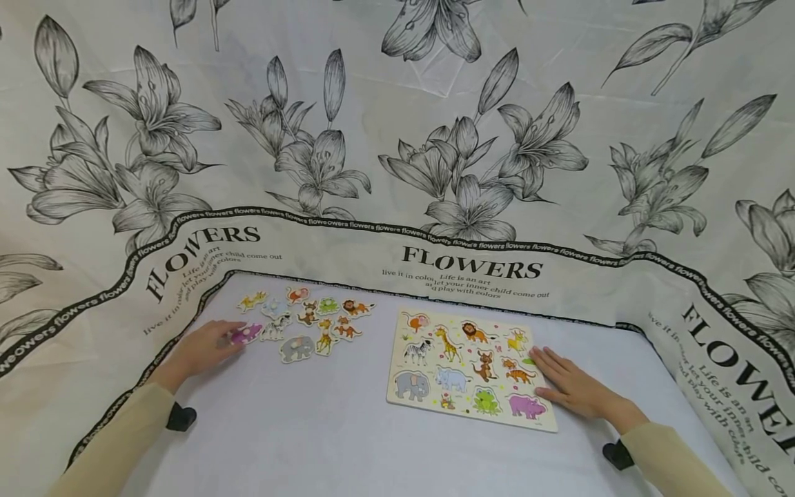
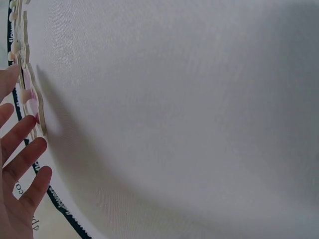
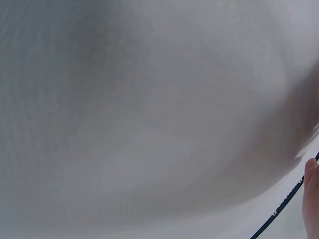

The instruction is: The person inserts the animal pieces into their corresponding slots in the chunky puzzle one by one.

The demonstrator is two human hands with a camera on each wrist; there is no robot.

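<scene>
In the head view my left hand is at the left of a group of wooden animal pieces, its fingertips at a purple hippo piece. The left wrist view shows the fingers spread and extended, beside a piece with a small knob. Beside the hippo lie a zebra piece and an elephant piece. My right hand lies with extended fingers against the right edge of the animal puzzle board. Only a bit of that hand enters the right wrist view.
Further pieces lie behind, among them a frog, a lion, a tiger and a giraffe. A white cloth covers the table. Flower-printed fabric rises along its back and sides.
</scene>
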